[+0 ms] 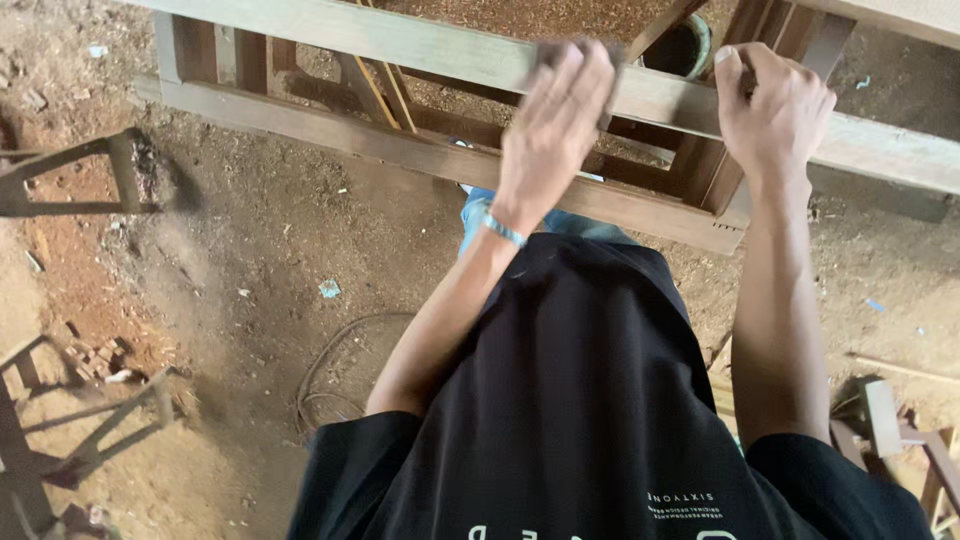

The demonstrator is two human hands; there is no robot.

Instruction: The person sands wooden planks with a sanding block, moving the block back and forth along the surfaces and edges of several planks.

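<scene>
Head view, left hand [555, 120]: my fingers [575, 75] lie flat and spread over the top of the pale wooden rail [420, 45], pressing something small and dark that I cannot make out; blurred, so I cannot tell whether they close on it
Head view, right hand [770, 100]: curled over the same rail just to the right, fingers wrapped round its far edge, gripping it so the wood stays steady under my other palm
Rail: long, light, bare wood running slantwise under both hands, dusty and unfinished
Frame below [440, 150]: darker brown timber, jointed into open panels, beneath and nearer me than my fingertips
Floor [250, 260]: sawdust-strewn earth, a loop of cable [325, 375] well below my left elbow
Wrist: a light-blue band [503, 230] on the left
</scene>
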